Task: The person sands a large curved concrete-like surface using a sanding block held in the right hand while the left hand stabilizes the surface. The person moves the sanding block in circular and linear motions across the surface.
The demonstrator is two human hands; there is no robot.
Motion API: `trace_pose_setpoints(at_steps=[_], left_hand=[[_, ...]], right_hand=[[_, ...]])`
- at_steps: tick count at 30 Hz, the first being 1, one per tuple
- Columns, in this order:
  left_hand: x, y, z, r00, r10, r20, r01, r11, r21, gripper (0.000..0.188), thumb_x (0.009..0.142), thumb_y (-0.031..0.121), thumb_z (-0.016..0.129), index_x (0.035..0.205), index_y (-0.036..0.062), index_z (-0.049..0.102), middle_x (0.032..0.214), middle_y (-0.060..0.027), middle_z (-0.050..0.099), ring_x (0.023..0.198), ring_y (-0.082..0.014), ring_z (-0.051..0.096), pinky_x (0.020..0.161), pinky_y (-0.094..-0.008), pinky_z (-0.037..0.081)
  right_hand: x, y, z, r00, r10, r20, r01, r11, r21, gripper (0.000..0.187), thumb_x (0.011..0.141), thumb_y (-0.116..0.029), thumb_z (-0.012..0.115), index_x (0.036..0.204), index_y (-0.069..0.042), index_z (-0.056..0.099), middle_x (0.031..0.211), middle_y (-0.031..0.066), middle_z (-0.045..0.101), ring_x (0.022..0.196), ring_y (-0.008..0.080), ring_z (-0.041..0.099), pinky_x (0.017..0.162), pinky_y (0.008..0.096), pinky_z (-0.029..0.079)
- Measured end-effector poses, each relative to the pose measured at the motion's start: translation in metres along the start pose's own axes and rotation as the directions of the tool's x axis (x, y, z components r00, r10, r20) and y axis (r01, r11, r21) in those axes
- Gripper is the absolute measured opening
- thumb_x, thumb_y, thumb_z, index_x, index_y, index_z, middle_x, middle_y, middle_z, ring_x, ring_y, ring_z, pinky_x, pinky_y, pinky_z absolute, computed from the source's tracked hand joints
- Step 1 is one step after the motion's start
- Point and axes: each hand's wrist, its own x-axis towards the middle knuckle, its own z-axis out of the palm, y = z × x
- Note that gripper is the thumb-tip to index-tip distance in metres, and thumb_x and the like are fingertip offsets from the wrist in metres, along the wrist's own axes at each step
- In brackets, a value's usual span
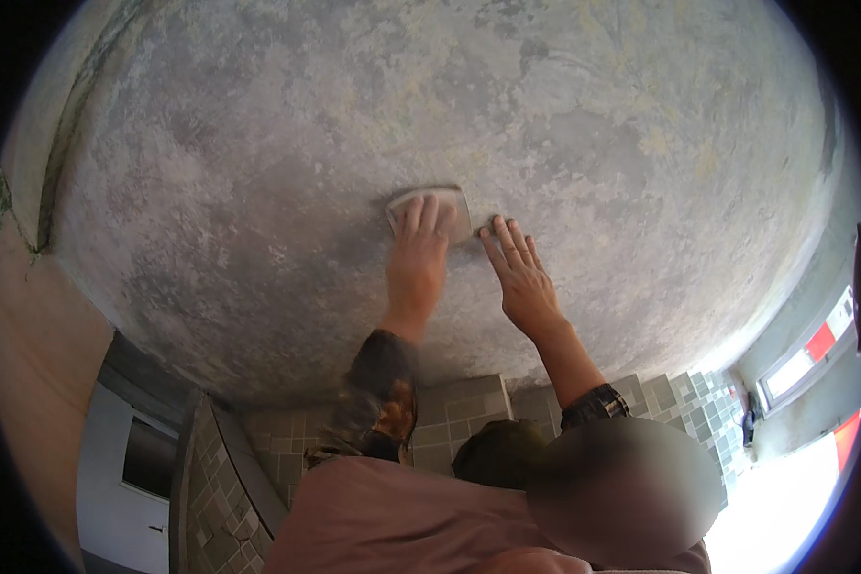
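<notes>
A grimy plastered surface (pixel 287 124), mottled grey with pale and yellowish patches, fills most of the view. Against it my left hand (pixel 417 258) presses a small, roughly square pale sheet (pixel 459 212) that looks like sandpaper. The fingers lie over the sheet, slightly smeared by motion, and its rim shows around them. To the right, my right hand (pixel 522 273) rests on the plaster with its fingers stretched out and nothing held. Its fingertips are close to the sheet but apart from it.
Grey tiles (pixel 450 407) run along the lower edge of the plaster. A pale door (pixel 124 469) with a dark panel stands at lower left. On the right are a bright window (pixel 808 344) and a bright opening (pixel 784 507). A plaster edge (pixel 62 163) runs down the far left.
</notes>
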Motion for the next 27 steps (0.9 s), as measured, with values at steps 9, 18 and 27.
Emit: trace_pose_setpoints(at_steps=[9,18,27], left_hand=[[0.037,-0.02,-0.01,0.996,-0.089,-0.006,0.088,0.974,0.211,0.043,0.09,0.004,0.06,0.132,0.0069,0.059,0.142,-0.0137,0.054,0.136,-0.0336,0.045,0.111,-0.0478,0.04],[0.051,-0.022,-0.021,0.992,-0.036,-0.119,0.054,0.987,0.148,0.044,0.089,0.003,0.061,0.133,0.0065,0.058,0.141,-0.013,0.053,0.137,-0.0333,0.044,0.112,-0.048,0.039],[0.05,-0.01,-0.012,0.997,0.0,-0.076,0.013,0.984,0.177,0.046,0.089,0.003,0.062,0.135,0.0081,0.057,0.143,-0.0111,0.053,0.137,-0.0339,0.045,0.113,-0.046,0.04]], right_hand=[[0.0,-0.001,-0.001,1.0,0.005,0.015,-0.005,1.0,-0.018,0.076,0.082,0.013,0.044,0.153,-0.014,0.035,0.162,0.0083,0.023,0.15,0.0295,0.021,0.122,0.0486,0.025],[0.0,-0.002,0.002,1.0,0.006,-0.022,-0.006,1.0,0.008,0.076,0.083,0.013,0.044,0.154,-0.015,0.034,0.162,0.0087,0.023,0.15,0.0297,0.022,0.122,0.0493,0.025],[0.001,0.0,-0.001,1.0,-0.005,-0.007,0.005,1.0,-0.012,0.074,0.084,0.012,0.043,0.153,-0.014,0.035,0.161,0.0096,0.025,0.15,0.0301,0.023,0.121,0.0487,0.026]])
